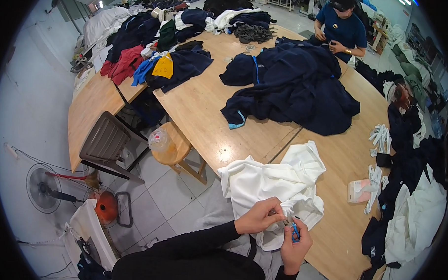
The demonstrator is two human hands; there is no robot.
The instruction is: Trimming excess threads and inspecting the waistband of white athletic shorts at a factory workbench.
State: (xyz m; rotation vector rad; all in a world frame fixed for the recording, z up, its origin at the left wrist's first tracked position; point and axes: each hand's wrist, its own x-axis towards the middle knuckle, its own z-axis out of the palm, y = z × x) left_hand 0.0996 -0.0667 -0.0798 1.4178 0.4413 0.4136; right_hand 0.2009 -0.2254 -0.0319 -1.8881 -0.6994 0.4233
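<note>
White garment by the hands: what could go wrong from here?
The small blue tool in the right hand sits close to the left hand, so a slip might nip it. If sharp, the tool could also snag the white garment. The garment overhangs the table, so it might slide off.

Garment workshop, evidenced by clothing heaps (pixel 134 32) at upper left, navy cloth (pixel 297 78) and a white garment (pixel 262 181) on the central wooden table (pixel 205 114).
</note>
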